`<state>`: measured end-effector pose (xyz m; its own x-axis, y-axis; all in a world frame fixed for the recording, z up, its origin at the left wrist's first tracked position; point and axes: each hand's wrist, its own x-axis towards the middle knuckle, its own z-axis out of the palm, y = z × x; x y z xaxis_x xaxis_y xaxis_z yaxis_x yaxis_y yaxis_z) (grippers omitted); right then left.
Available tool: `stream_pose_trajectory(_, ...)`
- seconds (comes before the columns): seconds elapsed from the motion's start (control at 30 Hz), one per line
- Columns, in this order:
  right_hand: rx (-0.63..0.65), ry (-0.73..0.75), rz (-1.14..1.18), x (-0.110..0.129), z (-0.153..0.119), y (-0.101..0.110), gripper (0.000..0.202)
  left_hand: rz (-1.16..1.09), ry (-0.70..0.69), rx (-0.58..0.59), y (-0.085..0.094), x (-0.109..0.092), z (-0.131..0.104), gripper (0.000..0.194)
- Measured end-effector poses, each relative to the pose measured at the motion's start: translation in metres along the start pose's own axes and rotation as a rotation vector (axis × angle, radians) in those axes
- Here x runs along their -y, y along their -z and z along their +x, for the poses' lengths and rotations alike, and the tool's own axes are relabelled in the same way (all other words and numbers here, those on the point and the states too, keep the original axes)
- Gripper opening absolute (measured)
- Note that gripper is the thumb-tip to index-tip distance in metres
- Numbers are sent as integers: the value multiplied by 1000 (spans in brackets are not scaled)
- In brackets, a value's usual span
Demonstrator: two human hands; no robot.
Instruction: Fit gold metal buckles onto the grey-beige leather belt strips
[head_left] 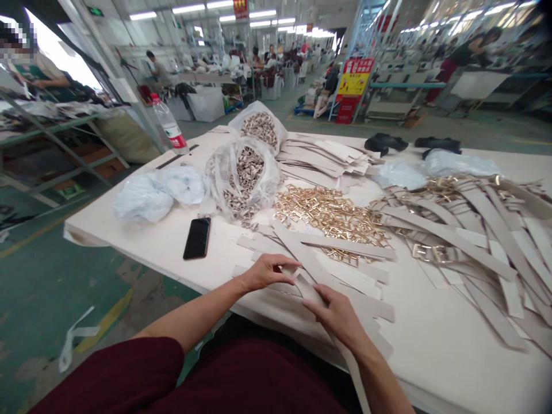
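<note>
My right hand [334, 310] grips a long beige strap [351, 362] between thumb and fingers. The strap's lower length hangs down past the table's front edge, beside my forearm. At its upper end, my left hand [271, 271] curls thumb and fingers around a bent beige part; the exact contact is partly hidden. Under and beyond both hands lie more flat beige straps [345, 249]. A heap of gold buckles [332, 215] spreads just behind them. Farther back left, an open plastic bag [219, 172] holds many small beige loops.
A black phone [197, 238] lies left of my hands. Behind it are stuffed plastic bags [144, 195] and a water bottle [169, 125]. Straps with buckles [470, 224] pile up at right. A second loop bag [259, 127] and black items [385, 143] sit at the back.
</note>
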<state>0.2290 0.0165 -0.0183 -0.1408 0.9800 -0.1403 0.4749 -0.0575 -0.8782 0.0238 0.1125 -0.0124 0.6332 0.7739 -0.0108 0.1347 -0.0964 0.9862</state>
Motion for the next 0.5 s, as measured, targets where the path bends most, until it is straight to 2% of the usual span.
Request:
stream_pose_trajectory(0.07,86,-132,216,-5,-6,9,46,-227,96,-50,0,4,2,80)
stream_pose_trajectory(0.1,77,-172,307,-7,-7,12,51,-339,139,-69,-2,6,3,88)
stream_pose_trajectory(0.17,10,-194,439,-8,-8,13,62,-505,205,-96,-11,11,5,88)
stream_pose_trajectory(0.23,-45,-187,518,-6,-5,8,67,-594,252,-99,-23,15,6,79)
stream_pose_trajectory(0.4,-52,-169,611,1,11,-2,69,-573,284,16,-45,18,8,68)
stream_pose_trajectory(0.5,-70,-191,609,0,19,1,63,-465,244,112,-41,13,15,66)
